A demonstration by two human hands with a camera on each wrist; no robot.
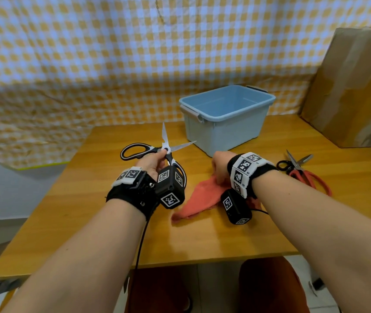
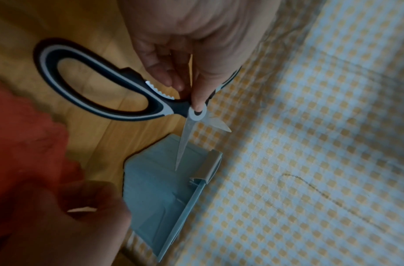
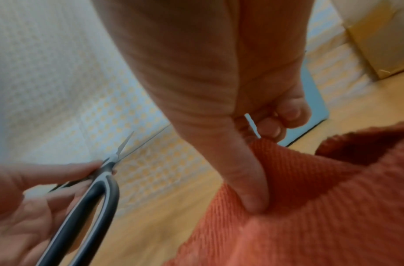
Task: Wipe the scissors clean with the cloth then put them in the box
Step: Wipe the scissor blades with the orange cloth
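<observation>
Holding the black-handled scissors [image 1: 157, 152] with blades spread, the left hand [image 1: 151, 163] waits while the right hand [image 1: 221, 167] pinches up the cloth [image 1: 200, 199]; wiping looks next, carefully along those edges.

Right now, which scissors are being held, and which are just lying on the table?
The black-and-white scissors are held in the left hand, blades open. The red-handled scissors lie untouched on the table.
</observation>
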